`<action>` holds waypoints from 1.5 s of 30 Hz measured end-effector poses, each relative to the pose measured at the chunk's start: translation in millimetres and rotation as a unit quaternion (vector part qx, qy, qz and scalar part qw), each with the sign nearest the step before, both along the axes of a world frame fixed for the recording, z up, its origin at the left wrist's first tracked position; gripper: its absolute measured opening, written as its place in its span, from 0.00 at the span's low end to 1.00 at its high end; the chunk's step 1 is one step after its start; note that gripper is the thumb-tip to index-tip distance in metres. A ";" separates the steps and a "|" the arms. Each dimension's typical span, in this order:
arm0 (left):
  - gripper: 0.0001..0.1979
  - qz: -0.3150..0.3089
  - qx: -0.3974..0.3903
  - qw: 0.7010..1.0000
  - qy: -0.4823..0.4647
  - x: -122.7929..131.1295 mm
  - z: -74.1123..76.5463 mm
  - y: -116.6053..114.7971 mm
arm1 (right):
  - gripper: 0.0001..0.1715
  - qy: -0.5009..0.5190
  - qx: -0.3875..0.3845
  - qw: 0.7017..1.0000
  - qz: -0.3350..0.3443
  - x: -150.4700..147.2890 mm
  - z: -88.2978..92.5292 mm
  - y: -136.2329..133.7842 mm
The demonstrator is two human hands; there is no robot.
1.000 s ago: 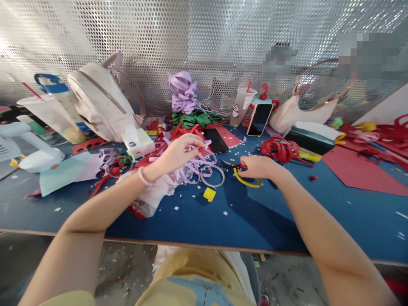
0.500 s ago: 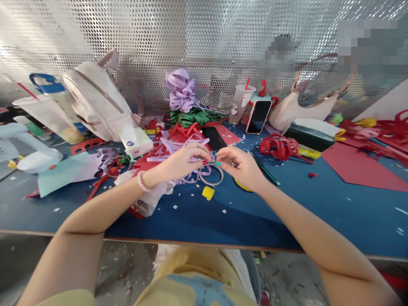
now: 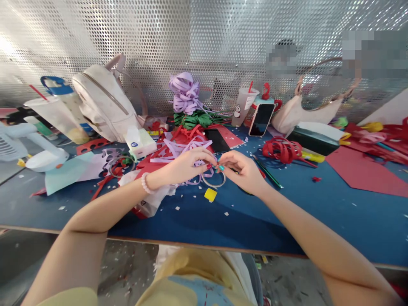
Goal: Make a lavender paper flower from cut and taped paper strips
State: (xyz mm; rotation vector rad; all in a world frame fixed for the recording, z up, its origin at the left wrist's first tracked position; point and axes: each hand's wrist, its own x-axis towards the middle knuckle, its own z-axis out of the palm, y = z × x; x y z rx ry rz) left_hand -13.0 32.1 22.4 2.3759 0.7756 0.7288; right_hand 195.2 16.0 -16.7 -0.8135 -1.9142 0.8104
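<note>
My left hand (image 3: 194, 165) and my right hand (image 3: 240, 170) meet over the middle of the table, thumbs and fingers pinched together. Between their fingertips is the top of a thin ring that looks like a roll of clear tape (image 3: 214, 186). Its lower rim shows below the fingers, while its upper part is hidden behind them. A small yellow square (image 3: 210, 195) lies just under the ring. Behind my left hand are curled lilac paper strips (image 3: 178, 146). Close to my right hand lie a dark green pencil (image 3: 269, 174) and a yellow thing mostly covered by that hand.
Lilac, green and red paper-strip balls (image 3: 185, 91) stand at the back, near a dark phone (image 3: 217, 140). Another phone (image 3: 262, 120) leans by a cup (image 3: 244, 106). Red strips (image 3: 282, 149) lie right; a backpack (image 3: 102, 102) and white fan (image 3: 47, 159) stand left.
The view has shifted slightly, moving the scene right and down. My hands have come closer together at the fingertips, and the ring's upper part is now covered by them.
</note>
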 end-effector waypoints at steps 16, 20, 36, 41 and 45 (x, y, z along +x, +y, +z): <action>0.10 0.196 0.049 0.957 0.207 -51.7 18.3 27.8 | 0.04 -0.061 0.027 0.996 -0.053 -3.0 -2.1 3.9; 0.08 0.224 -0.034 0.948 0.223 -80.9 -1.1 43.1 | 0.04 -0.115 0.057 0.990 -0.053 -6.2 -6.8 7.5; 0.25 0.211 -0.121 0.970 0.003 -64.1 -35.5 33.4 | 0.06 -0.175 0.090 0.979 0.052 -50.1 25.7 46.6; 0.27 0.219 -0.054 0.971 -0.083 -58.0 -36.1 25.2 | 0.06 -0.145 0.100 0.984 -0.001 -62.1 34.4 61.2; 0.29 0.218 -0.033 0.970 -0.103 -53.3 -35.6 19.8 | 0.05 -0.133 0.069 0.988 -0.038 -66.2 31.3 65.4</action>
